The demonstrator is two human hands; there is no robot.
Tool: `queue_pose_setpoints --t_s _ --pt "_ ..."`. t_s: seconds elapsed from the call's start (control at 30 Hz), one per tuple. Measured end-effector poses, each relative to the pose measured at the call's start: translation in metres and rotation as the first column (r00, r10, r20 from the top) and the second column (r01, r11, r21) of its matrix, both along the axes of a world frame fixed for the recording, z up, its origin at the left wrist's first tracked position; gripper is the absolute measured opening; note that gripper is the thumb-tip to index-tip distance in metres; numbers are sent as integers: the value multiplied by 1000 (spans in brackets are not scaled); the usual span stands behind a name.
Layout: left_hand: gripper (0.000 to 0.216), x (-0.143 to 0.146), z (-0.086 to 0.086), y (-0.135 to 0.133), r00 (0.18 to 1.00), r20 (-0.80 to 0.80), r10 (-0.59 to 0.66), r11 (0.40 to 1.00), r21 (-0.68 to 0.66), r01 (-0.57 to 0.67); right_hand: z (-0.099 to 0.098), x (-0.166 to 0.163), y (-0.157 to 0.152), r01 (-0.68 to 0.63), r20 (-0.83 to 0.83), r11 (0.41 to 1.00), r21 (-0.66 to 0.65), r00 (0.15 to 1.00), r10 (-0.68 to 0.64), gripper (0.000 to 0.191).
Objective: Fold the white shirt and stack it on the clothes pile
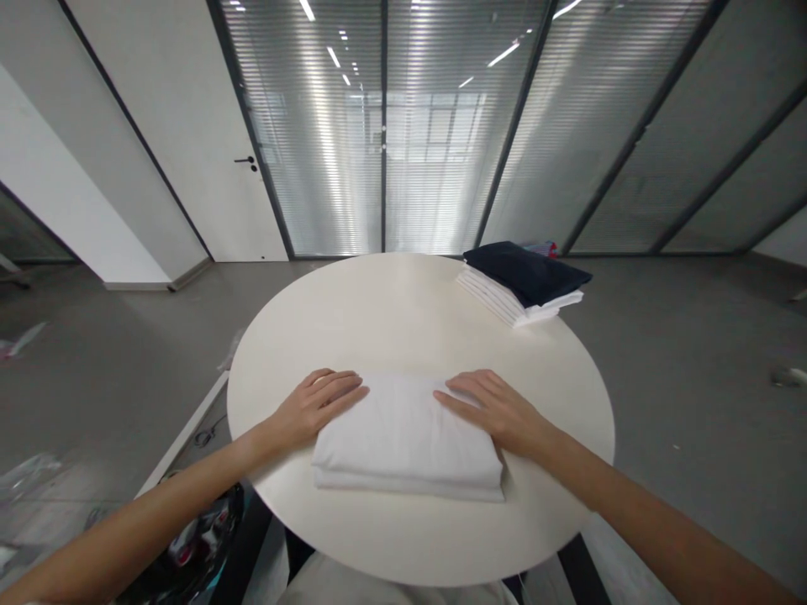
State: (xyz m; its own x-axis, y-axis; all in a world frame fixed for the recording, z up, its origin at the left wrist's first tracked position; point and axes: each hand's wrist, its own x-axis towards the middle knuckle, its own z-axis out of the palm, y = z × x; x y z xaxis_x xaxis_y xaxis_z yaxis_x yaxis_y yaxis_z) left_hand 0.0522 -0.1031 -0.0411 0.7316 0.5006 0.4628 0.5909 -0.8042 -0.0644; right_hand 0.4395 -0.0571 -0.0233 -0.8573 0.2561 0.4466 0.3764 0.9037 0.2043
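A folded white cloth (pixel 407 437) lies near the front of a round white table (pixel 378 319). My left hand (pixel 319 403) rests flat on the cloth's left end, fingers stretched out and pointing right. My right hand (pixel 495 407) lies flat on the cloth's right end, fingers extended toward the left. Neither hand grips anything; both press on top of the fabric.
A stack of folded clothes (pixel 523 286), white ones beneath a dark navy one, sits at the table's far right. Grey floor surrounds the table, with glass partitions and a door behind. A dark bag (pixel 202 538) lies on the floor at the lower left.
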Motion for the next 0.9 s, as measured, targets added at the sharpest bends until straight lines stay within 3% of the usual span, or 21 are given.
queue_pose_setpoints --t_s 0.1,0.17,0.2,0.27,0.33,0.4,0.43,0.47,0.53,0.63,0.7,0.8,0.9 --pt "62 -12 -5 -19 978 116 174 975 -160 -154 -8 6 -29 55 -69 994 -94 996 -62 66" --pt "60 -18 -11 -35 914 249 320 898 -388 -208 -21 9 -48 134 -149 957 -257 973 -177 76" --pt "60 -19 -13 -43 872 302 385 823 -541 -175 -28 10 -56 172 -188 914 -367 949 -254 80" --pt "62 -18 -11 -57 787 369 494 612 -791 -13 -38 10 -70 220 -225 786 -579 883 -412 86" --pt "66 -15 -5 -68 719 382 580 411 -900 147 -43 9 -79 214 -227 675 -706 835 -502 87" --pt "70 -10 3 -78 696 380 610 290 -924 250 -43 7 -84 190 -232 637 -747 824 -517 82" --pt "75 -8 6 -83 700 394 596 268 -919 289 -43 7 -85 180 -232 634 -752 828 -510 79" --pt "84 -7 7 -88 713 411 567 271 -911 310 -43 6 -86 175 -228 635 -753 835 -500 78" --pt "109 -4 7 -95 765 411 496 345 -902 261 -43 4 -86 186 -214 644 -742 845 -490 79" --pt "119 -2 1 -87 861 274 427 515 -857 17 -45 0 -72 217 -193 665 -715 852 -486 81" --pt "105 -3 -2 -61 884 249 395 635 -770 -66 -43 -5 -49 244 -186 688 -684 854 -487 77" --pt "80 -4 -3 3 873 334 355 799 -594 -98 -36 -13 8 301 -196 726 -618 835 -514 65" --pt "64 2 0 66 879 300 371 846 -499 -187 -32 -22 72 338 -233 752 -567 809 -539 54"
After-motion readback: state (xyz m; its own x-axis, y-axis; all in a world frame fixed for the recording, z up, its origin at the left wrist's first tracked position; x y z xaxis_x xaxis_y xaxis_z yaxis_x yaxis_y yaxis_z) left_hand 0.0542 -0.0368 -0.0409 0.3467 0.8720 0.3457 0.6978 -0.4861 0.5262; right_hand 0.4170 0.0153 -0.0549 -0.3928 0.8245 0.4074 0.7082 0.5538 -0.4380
